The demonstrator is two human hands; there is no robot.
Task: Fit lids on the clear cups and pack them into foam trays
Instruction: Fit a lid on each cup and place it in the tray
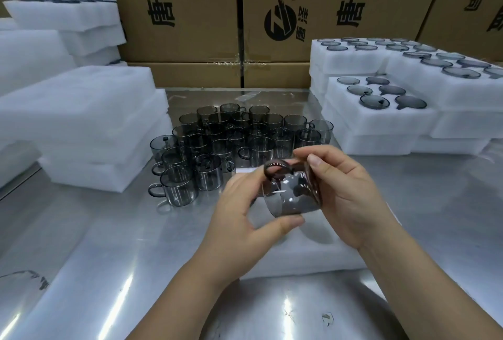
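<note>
**Forearms reaching in, a cup lying sideways between two hands**

Two bare forearms are coming up from the bottom edge over the shiny steel worktop [109,244]. Between them, above a flat white foam tray [299,258], the hands are holding one smoky grey clear cup [288,200] off the surface. The cup is lying on its side, long axis running left to right, with its mouth facing the right palm and its loop handle pointing up. The left hand [239,211] is grasping the base end, thumb underneath and fingers reaching toward the handle. The right hand [345,192] is curling its grip round the mouth end, thumb on top. Whether a lid is seated there cannot be told.

Farther back, a cluster of matching grey handled cups [236,135] is standing upright. White foam trays holding lidded cups [381,121] are stacking up on the right, plain white foam slabs [81,121] on the left, and brown printed cardboard boxes [190,12] behind.
</note>
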